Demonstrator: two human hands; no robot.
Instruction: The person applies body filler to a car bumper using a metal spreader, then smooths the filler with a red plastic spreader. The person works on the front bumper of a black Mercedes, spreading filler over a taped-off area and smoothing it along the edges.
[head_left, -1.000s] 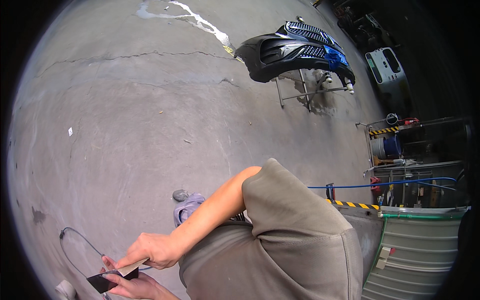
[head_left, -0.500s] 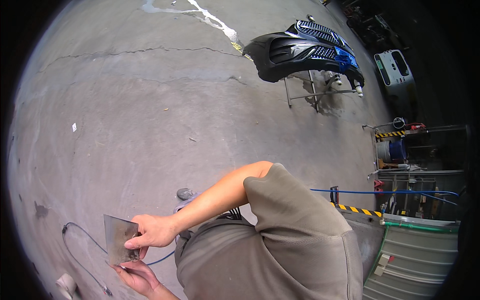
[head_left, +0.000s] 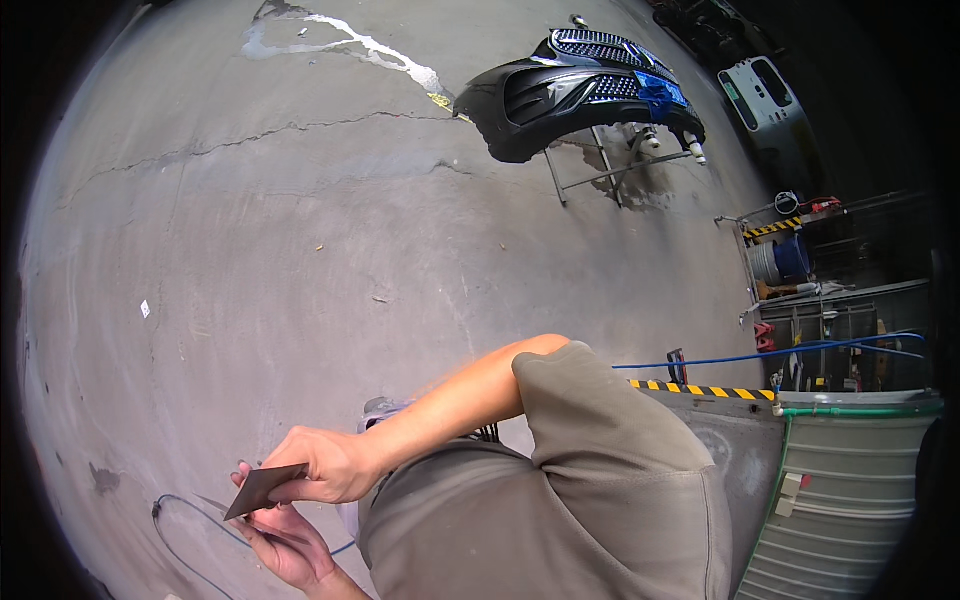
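My right hand (head_left: 325,470) is closed on a dark, flat square scraper blade (head_left: 262,490) at the lower left, thumb over its face. Just below it, my left hand (head_left: 290,555) has its fingers round what looks like a second thin metal blade (head_left: 295,537), mostly hidden behind the first. The two hands and blades are close together; whether the blades touch I cannot tell. My right forearm crosses above my grey-brown shirt.
A black bumper with a grille and blue film (head_left: 530,120) rests on a metal stand (head_left: 590,180). At right are a light panel (head_left: 760,95), blue hose reel (head_left: 790,258), striped edge (head_left: 700,390) and ridged grey sheet (head_left: 840,500). A hose (head_left: 190,565) lies on the cracked floor (head_left: 250,280).
The blade in my right hand, upright with its broad face showing half a second ago, is now tilted flatter and lower. My right hand has shifted slightly right, still near my left hand.
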